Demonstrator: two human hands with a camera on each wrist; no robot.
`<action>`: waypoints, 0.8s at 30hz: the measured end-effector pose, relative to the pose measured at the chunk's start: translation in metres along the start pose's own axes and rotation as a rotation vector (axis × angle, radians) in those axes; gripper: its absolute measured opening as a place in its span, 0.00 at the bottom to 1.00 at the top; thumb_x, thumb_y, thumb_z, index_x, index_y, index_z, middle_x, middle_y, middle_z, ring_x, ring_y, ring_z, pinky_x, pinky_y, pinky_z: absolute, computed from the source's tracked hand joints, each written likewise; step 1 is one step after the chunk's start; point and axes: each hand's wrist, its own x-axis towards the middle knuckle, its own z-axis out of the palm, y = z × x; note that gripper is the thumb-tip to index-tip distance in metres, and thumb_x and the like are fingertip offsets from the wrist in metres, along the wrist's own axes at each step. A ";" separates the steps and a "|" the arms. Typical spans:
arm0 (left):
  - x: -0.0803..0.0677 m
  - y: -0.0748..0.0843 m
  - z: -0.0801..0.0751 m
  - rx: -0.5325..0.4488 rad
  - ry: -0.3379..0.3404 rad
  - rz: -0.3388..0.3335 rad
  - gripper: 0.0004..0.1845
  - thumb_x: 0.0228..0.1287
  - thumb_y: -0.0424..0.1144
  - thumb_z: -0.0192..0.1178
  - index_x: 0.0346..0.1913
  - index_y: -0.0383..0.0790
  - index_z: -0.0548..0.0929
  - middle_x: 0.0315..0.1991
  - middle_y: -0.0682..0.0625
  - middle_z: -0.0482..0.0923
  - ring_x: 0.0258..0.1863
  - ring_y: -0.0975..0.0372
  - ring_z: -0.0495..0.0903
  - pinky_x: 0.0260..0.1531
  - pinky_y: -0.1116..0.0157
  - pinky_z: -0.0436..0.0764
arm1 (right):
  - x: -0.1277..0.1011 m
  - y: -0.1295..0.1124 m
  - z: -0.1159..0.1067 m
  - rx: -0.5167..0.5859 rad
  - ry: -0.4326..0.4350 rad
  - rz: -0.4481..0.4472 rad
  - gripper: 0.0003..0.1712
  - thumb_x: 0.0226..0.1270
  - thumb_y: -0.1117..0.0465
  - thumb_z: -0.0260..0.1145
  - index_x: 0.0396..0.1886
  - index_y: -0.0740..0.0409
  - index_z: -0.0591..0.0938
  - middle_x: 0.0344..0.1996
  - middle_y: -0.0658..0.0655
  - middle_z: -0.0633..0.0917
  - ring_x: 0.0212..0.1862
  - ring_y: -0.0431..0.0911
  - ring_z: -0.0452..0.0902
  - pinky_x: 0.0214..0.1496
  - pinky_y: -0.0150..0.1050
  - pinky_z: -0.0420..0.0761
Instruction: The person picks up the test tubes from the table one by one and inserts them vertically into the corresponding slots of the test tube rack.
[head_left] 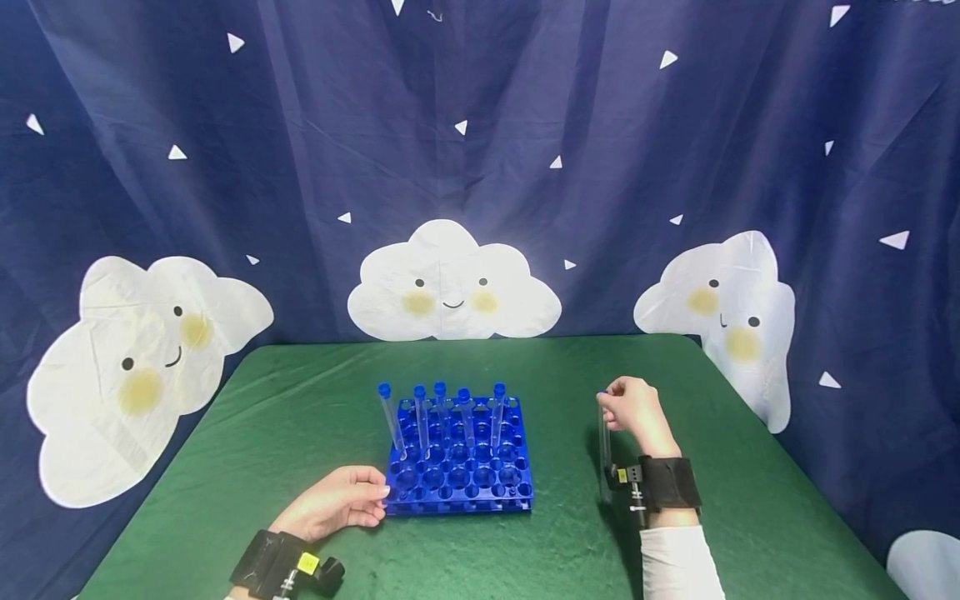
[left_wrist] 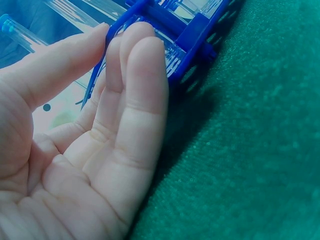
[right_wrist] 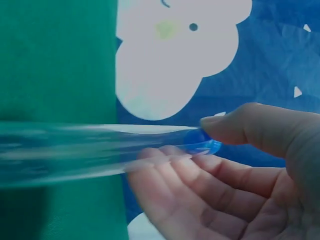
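- Step in hand, as I read it: loading a test tube (head_left: 604,454) into the blue rack (head_left: 459,475); tube is picked up but not yet over the rack.
- Your right hand (head_left: 633,412) pinches the tube at its blue-capped top between thumb and fingertips (right_wrist: 170,162), other fingers loosely curled. Tube hangs near upright over the green table (head_left: 712,500), right of the rack and well apart from it, toward the table's right edge.
- Your left hand (head_left: 337,500) lies on the table with straight fingers touching the rack's front-left corner, holding nothing, just bracing the frame.
- Rack sits mid-table. Five capped tubes (head_left: 441,417) stand along its back row, the leftmost one tilted. The rows nearer you look empty.
- Next move, my judgement: carry the tube left, line its bottom over a free hole, keep it vertical, and lower it. Keep the left hand steadying the rack so it doesn't slide.
- Tube contents: look clear, can't tell any liquid.
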 end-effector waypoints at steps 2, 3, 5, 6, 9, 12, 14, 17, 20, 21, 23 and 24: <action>0.000 0.000 0.000 0.000 0.000 0.000 0.03 0.69 0.34 0.56 0.37 0.46 0.78 0.30 0.55 0.84 0.30 0.67 0.84 0.37 0.68 0.86 | -0.001 -0.003 0.000 -0.008 0.032 -0.042 0.11 0.66 0.63 0.61 0.39 0.68 0.78 0.27 0.61 0.86 0.25 0.42 0.83 0.30 0.35 0.87; 0.000 0.000 0.000 0.000 -0.001 0.001 0.03 0.69 0.34 0.56 0.37 0.46 0.78 0.30 0.55 0.84 0.30 0.67 0.84 0.37 0.68 0.86 | -0.001 -0.004 0.000 -0.012 0.045 -0.067 0.11 0.67 0.62 0.61 0.39 0.69 0.79 0.29 0.62 0.86 0.26 0.43 0.84 0.31 0.36 0.87; 0.000 0.001 0.001 -0.004 -0.004 0.001 0.03 0.69 0.34 0.56 0.37 0.46 0.78 0.30 0.55 0.84 0.30 0.67 0.84 0.37 0.68 0.86 | -0.002 -0.008 0.000 -0.021 0.075 -0.111 0.11 0.67 0.62 0.61 0.40 0.68 0.79 0.30 0.63 0.86 0.27 0.44 0.86 0.31 0.36 0.87; -0.001 0.001 0.001 -0.005 -0.005 0.002 0.04 0.69 0.33 0.56 0.37 0.46 0.78 0.30 0.55 0.84 0.30 0.67 0.84 0.37 0.68 0.86 | -0.003 -0.011 0.000 -0.024 0.089 -0.130 0.11 0.66 0.62 0.62 0.40 0.68 0.79 0.31 0.63 0.86 0.28 0.45 0.86 0.32 0.36 0.87; -0.001 0.001 0.001 -0.009 -0.008 0.001 0.03 0.69 0.34 0.56 0.37 0.46 0.78 0.30 0.55 0.84 0.30 0.67 0.84 0.37 0.68 0.86 | -0.006 -0.018 0.002 -0.021 0.123 -0.199 0.11 0.66 0.62 0.63 0.41 0.68 0.80 0.32 0.65 0.86 0.29 0.47 0.87 0.33 0.37 0.87; -0.002 0.002 0.002 -0.008 -0.005 0.000 0.03 0.68 0.34 0.57 0.37 0.46 0.78 0.30 0.55 0.84 0.30 0.67 0.84 0.37 0.68 0.86 | -0.010 -0.025 0.006 0.002 0.156 -0.259 0.11 0.65 0.62 0.65 0.41 0.67 0.80 0.32 0.65 0.86 0.30 0.50 0.87 0.32 0.35 0.87; -0.002 0.002 0.002 -0.007 -0.002 -0.003 0.03 0.68 0.34 0.57 0.37 0.46 0.78 0.30 0.55 0.84 0.30 0.67 0.84 0.37 0.68 0.86 | -0.012 -0.030 0.009 0.012 0.179 -0.301 0.10 0.65 0.62 0.66 0.40 0.65 0.80 0.31 0.64 0.87 0.30 0.51 0.87 0.32 0.33 0.86; -0.002 0.003 0.003 -0.006 0.000 -0.005 0.03 0.69 0.34 0.56 0.37 0.46 0.78 0.30 0.55 0.84 0.30 0.67 0.84 0.37 0.68 0.85 | -0.016 -0.037 0.013 0.034 0.214 -0.358 0.09 0.64 0.63 0.67 0.39 0.64 0.80 0.31 0.63 0.88 0.30 0.50 0.87 0.32 0.29 0.85; -0.002 0.002 0.003 -0.007 0.000 -0.004 0.04 0.69 0.33 0.56 0.37 0.46 0.78 0.30 0.55 0.84 0.30 0.67 0.84 0.37 0.68 0.86 | -0.021 -0.045 0.016 0.055 0.248 -0.400 0.08 0.64 0.63 0.68 0.39 0.63 0.81 0.31 0.62 0.88 0.29 0.48 0.87 0.33 0.27 0.84; -0.002 0.002 0.003 -0.007 0.000 -0.003 0.04 0.69 0.33 0.56 0.37 0.46 0.78 0.30 0.55 0.84 0.30 0.67 0.84 0.37 0.68 0.86 | -0.022 -0.047 0.017 0.062 0.258 -0.413 0.08 0.64 0.63 0.68 0.39 0.63 0.81 0.31 0.61 0.88 0.30 0.47 0.87 0.33 0.26 0.84; -0.002 0.002 0.003 -0.009 -0.002 -0.002 0.04 0.69 0.33 0.56 0.37 0.46 0.79 0.30 0.55 0.84 0.30 0.67 0.84 0.37 0.68 0.86 | -0.025 -0.052 0.018 0.068 0.280 -0.437 0.08 0.63 0.63 0.68 0.40 0.62 0.81 0.31 0.60 0.88 0.29 0.47 0.87 0.34 0.25 0.83; -0.002 0.002 0.003 -0.010 -0.003 -0.001 0.04 0.69 0.33 0.56 0.37 0.46 0.79 0.30 0.55 0.84 0.30 0.67 0.84 0.37 0.68 0.86 | -0.026 -0.053 0.019 0.070 0.290 -0.449 0.09 0.63 0.63 0.69 0.40 0.62 0.81 0.31 0.59 0.88 0.29 0.46 0.87 0.34 0.25 0.82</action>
